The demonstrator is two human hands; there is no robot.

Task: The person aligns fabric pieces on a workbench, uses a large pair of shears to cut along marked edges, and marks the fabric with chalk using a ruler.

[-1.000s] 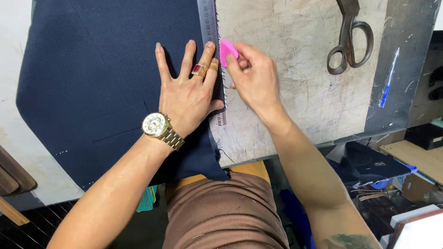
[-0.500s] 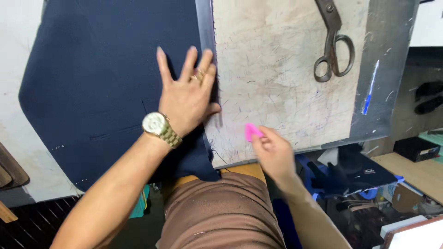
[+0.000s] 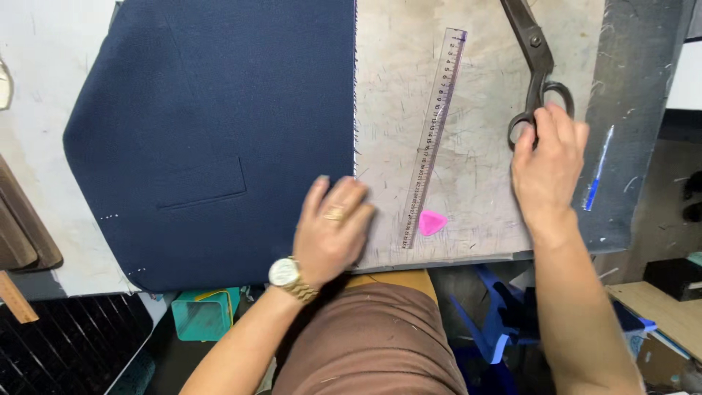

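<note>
Reaching with loosely open fingers, the right hand [image 3: 547, 164] touches the scissors' [image 3: 534, 62] handle loops, blades pointing away; the left hand [image 3: 333, 230] presses flat on navy fabric [image 3: 219, 132], a clear ruler [image 3: 433, 135] and pink chalk [image 3: 431, 222] lying between.

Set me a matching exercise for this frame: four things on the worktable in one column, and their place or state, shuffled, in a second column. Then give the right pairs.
Things:
1. scissors
2. pink chalk
3. clear ruler
4. navy fabric

Places or states:
A. lies flat over the table's left part, left hand resting at its lower right edge
B. slanted on the scratched board between fabric and scissors
C. handles under the fingers of the right hand
D. lies free just right of the ruler's lower end

Pairs: 1-C, 2-D, 3-B, 4-A
</note>
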